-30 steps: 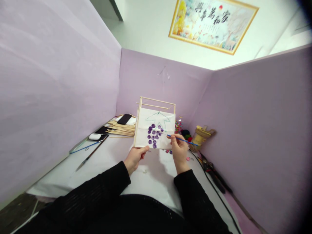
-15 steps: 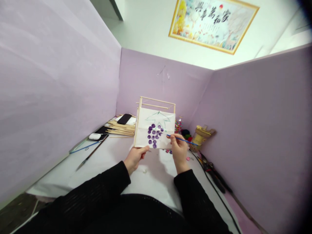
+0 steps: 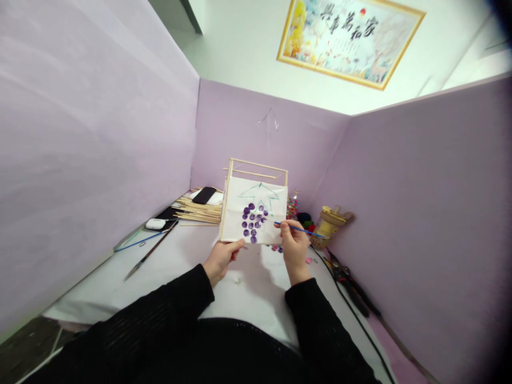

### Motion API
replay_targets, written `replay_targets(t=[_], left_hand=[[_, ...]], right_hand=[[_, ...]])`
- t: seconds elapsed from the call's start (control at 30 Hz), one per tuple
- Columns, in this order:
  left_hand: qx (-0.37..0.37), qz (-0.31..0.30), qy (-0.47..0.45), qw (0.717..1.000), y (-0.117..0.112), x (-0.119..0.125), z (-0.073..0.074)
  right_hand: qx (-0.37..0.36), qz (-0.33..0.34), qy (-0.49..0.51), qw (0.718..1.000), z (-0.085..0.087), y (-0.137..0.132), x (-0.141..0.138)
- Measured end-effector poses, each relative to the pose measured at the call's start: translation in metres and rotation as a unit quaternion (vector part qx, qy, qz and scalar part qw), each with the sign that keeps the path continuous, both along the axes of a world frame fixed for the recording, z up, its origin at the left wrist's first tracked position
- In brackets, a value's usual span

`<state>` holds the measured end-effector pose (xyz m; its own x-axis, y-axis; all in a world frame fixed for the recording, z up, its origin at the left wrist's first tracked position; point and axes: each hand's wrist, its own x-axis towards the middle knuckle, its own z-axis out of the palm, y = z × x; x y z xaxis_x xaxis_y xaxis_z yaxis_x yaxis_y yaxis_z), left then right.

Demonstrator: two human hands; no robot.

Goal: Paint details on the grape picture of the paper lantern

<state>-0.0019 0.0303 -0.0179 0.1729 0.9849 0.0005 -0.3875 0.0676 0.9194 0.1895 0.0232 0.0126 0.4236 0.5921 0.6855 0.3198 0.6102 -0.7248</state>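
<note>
My left hand point(image 3: 224, 257) grips the lower left edge of a wooden stick frame point(image 3: 224, 208), its thumb lying along the front. White paper point(image 3: 233, 198) covers the frame's near face, tilted toward me. On it is a bunch of purple grapes point(image 3: 253, 224) under a green leaf outline point(image 3: 260, 192). A thin blue paintbrush point(image 3: 301, 230) is pinched in my right hand point(image 3: 295, 246), its tip by the grapes at the right of the bunch. Whether the tip touches the paper I cannot tell.
Left on the white-covered table point(image 3: 180, 282) lie wooden sticks point(image 3: 200, 210), a black phone point(image 3: 204, 195), a white earbud case point(image 3: 156, 224) and a large brush point(image 3: 150, 252). At right are a yellow pot-like object point(image 3: 331, 220) and pliers point(image 3: 352, 288). Purple panels point(image 3: 256, 128) enclose the table.
My right hand and the blue paintbrush have shifted very slightly to the right. My left hand and the frame look still.
</note>
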Motion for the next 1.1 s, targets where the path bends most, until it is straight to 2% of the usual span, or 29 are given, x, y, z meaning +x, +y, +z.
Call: replay_targets(t=[0.17,0.4,0.6,1.1], left_hand=[[-0.002,0.0,0.001,1.0,0.0004,-0.0003,-0.0015],[-0.001,0.001,0.001,1.0,0.001,-0.0004,-0.0018],[-0.003,0.002,-0.001,1.0,0.0013,0.0,-0.0017],[0.0,0.005,-0.003,1.0,0.0008,0.0,-0.0021]], right_hand=[[0.006,0.003,0.008,1.0,-0.0011,-0.0008,0.0015],[-0.036,-0.022,-0.022,0.999,0.0024,-0.0033,-0.0015],[-0.012,-0.029,-0.023,0.999,0.0029,-0.0028,-0.0012],[-0.023,-0.024,-0.046,0.998,0.0043,-0.0018,-0.0004]])
